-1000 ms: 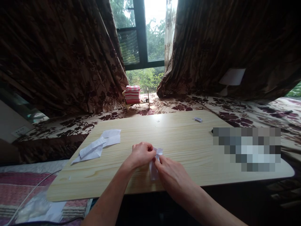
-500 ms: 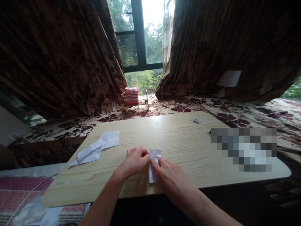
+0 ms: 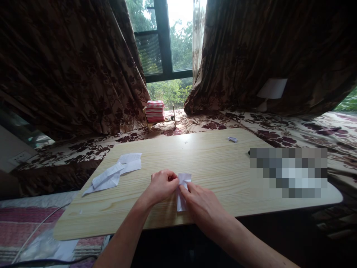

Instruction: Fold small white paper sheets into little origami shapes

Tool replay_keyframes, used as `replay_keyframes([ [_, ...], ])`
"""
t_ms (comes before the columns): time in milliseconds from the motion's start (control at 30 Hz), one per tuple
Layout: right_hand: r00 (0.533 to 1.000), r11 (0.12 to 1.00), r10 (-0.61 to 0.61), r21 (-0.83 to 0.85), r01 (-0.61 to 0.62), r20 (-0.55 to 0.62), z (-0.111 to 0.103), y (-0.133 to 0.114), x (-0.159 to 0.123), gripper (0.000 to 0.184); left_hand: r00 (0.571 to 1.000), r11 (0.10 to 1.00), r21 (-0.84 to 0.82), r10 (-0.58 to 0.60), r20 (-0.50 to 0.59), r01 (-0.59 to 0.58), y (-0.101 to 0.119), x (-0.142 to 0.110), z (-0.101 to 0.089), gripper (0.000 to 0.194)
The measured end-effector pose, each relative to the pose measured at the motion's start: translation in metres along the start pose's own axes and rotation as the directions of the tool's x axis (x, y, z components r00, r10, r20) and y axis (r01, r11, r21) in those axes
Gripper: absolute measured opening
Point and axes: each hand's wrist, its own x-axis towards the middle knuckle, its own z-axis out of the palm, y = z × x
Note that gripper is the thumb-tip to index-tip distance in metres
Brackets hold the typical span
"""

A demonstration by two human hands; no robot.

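Observation:
A narrow strip of folded white paper (image 3: pixel 181 204) lies upright in my view near the front edge of the wooden table (image 3: pixel 156 149). My left hand (image 3: pixel 164 185) is closed, its thumb and forefinger pinching the paper's left edge near the upper part. From the right, my right hand (image 3: pixel 201 201) grips the same paper, thumb and fingertips pressed on its middle and right side. Fingers cover part of the folds, so their exact shape is hidden.
Loose white paper pieces (image 3: pixel 107 178) lie at the table's left. A small folded paper (image 3: pixel 232 139) sits at the far right, beyond a pixelated patch (image 3: pixel 290 173). Behind the table stand a small rack with striped folded cloths (image 3: pixel 155 111) and a white lamp (image 3: pixel 272 88).
The view has tilted slightly, so the table appears a little higher. Both hands stay on the folded paper with hardly any visible movement.

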Motion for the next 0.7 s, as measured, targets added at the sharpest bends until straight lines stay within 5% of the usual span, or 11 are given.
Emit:
replay_keyframes([
  [700, 1.0, 1.0, 0.018, 0.006, -0.018, 0.015, -0.0006, -0.0004, -0.0005, 0.04, 1.0, 0.996, 0.093, -0.007, -0.004, 0.007, 0.0025, -0.0001, 0.0012, 0.018],
])
